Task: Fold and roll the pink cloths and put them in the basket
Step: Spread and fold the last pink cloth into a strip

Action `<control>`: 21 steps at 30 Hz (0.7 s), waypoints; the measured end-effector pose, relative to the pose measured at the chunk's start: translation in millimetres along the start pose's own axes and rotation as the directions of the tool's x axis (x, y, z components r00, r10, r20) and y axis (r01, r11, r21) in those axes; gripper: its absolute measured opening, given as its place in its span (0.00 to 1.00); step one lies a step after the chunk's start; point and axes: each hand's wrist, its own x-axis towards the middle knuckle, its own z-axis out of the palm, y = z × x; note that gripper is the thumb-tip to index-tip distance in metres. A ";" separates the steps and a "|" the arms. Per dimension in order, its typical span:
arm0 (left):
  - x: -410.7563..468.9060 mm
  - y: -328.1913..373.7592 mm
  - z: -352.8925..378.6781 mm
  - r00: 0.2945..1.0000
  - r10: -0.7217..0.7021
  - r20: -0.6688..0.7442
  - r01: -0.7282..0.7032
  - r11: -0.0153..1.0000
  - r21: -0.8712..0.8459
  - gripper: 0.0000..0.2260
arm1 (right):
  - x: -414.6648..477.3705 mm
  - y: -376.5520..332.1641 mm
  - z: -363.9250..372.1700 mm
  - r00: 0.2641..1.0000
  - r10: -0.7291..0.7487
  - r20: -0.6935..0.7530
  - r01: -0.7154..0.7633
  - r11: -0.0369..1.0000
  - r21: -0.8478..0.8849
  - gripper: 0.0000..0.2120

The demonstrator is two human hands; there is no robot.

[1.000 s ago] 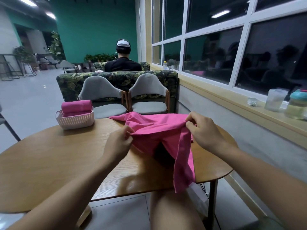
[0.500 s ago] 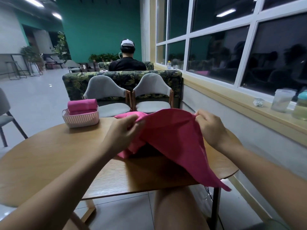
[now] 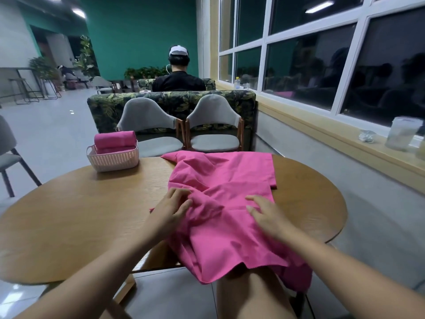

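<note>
A: Pink cloth?
B: Spread on the round wooden table, rumpled, far edge at the table's far rim, near end hanging off over the person's knee. Not folded yet.
A: Hands?
B: Left hand rests on the cloth's left edge, fingers curled, maybe pinching a fold, can't confirm. Right hand lies flat and open on the cloth, gripping nothing.
A: Basket?
B: Pink slotted basket at the far left of the table, well apart from the cloth. One rolled pink cloth sits on top, another seems to lie under it.
A: Progress?
B: I'd say partway: rolls already in, this one only laid out. Fold, roll and placing are left.
A: Anything unclear?
B: Basket's inside is hidden, so the count is uncertain. The hanging end is partly hidden by the right arm. The clear cup on the sill is blurred.
</note>
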 end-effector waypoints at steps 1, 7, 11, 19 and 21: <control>-0.3 -8.2 5.8 1.000 -0.018 0.009 0.018 1.000 0.017 0.14 | 0.7 5.1 9.3 1.000 0.002 0.024 0.000 0.996 -0.085 0.20; 1.6 -33.1 33.3 0.998 -0.011 0.070 0.003 0.995 0.101 0.20 | 21.2 15.8 34.1 0.992 0.048 0.116 0.003 0.916 -0.401 0.31; 17.1 -39.5 41.4 0.994 -0.014 0.104 -0.007 0.979 0.202 0.22 | 44.5 23.9 36.1 0.992 0.072 0.103 -0.021 0.902 -0.431 0.31; 63.9 -56.1 51.6 0.982 -0.098 0.163 0.053 0.964 0.259 0.24 | 101.6 43.7 37.7 0.985 0.090 0.148 -0.011 0.886 -0.464 0.32; 69.9 -58.6 54.8 0.981 -0.112 0.159 0.065 0.960 0.273 0.25 | 110.3 43.4 36.6 0.986 0.093 0.135 -0.021 0.890 -0.456 0.32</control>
